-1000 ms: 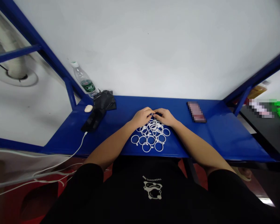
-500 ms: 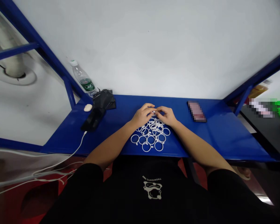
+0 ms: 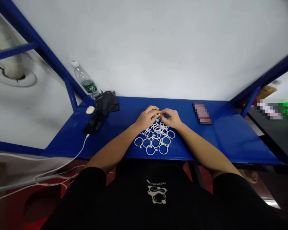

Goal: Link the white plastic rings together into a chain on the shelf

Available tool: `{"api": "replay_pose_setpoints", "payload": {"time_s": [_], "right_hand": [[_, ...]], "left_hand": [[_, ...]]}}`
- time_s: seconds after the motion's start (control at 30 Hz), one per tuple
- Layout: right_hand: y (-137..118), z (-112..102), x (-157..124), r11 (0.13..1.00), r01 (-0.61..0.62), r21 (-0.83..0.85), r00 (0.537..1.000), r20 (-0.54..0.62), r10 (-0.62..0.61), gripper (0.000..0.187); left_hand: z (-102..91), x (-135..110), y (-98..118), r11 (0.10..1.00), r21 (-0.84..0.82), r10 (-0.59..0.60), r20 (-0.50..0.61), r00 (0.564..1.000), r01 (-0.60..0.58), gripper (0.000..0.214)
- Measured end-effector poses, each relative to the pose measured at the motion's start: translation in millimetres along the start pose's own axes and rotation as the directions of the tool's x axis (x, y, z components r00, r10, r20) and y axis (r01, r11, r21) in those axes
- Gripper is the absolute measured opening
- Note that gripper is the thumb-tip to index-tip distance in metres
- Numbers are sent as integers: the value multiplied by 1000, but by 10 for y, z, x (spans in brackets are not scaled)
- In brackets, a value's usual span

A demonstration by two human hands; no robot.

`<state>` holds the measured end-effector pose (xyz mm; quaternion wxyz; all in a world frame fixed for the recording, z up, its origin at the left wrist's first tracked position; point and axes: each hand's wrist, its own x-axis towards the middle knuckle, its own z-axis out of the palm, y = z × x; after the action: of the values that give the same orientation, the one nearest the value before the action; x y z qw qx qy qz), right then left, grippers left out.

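While fingers meet, slim circular white rings overlap.

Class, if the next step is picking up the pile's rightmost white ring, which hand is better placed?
Probably the right hand: it sits just beyond the rightmost ring; the left hand is farther.

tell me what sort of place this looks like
Probably a small indoor workstation, perhaps in a workshop, though that isn't certain: a blue table stands against a pale wall, with a loose pile of white rings on it.
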<state>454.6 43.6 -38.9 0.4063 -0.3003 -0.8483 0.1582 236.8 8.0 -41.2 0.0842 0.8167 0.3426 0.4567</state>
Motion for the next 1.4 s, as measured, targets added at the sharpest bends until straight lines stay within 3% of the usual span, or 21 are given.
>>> {"api": "replay_pose_setpoints", "payload": {"time_s": [0.2, 0.3, 0.43, 0.63, 0.73, 0.83, 1.0, 1.23, 1.4], "right_hand": [[-111, 9, 34, 997, -67, -34, 997, -47, 66, 8], [-120, -1, 52, 998, -45, -34, 997, -71, 43, 10], [-60, -8, 63, 999, -21, 37, 999, -37, 23, 11], [-14, -17, 68, 996, 9, 94, 1000, -4, -9, 20], [52, -6, 58, 996, -76, 52, 993, -83, 81, 23], [215, 14, 44, 971, -227, 70, 956, -176, 236, 27], [497, 26, 39, 926, -376, 29, 921, -98, 377, 30], [420, 4, 40, 966, -253, -53, 958, -157, 242, 20], [162, 10, 23, 990, -140, 13, 990, -23, 140, 19]], "left_hand": [[31, -4, 5, 1000, -13, 3, 18, 1000, -2, 22], [22, 3, 4, 1000, 6, 17, 40, 999, -17, 21], [16, 2, 6, 998, 50, 39, 77, 996, -43, 16], [27, 2, 2, 992, 123, -23, 112, 993, 9, 10], [1, 18, -60, 988, 135, -87, 69, 994, 77, 13], [-20, 24, -143, 980, 159, -135, 104, 985, 117, 11], [-1, -5, -179, 969, 213, -178, 245, 953, 126, 7], [27, -37, -169, 947, 265, -258, 288, 922, 182, 3], [35, -12, -185, 948, 245, -257, 207, 944, 204, 7]]}}
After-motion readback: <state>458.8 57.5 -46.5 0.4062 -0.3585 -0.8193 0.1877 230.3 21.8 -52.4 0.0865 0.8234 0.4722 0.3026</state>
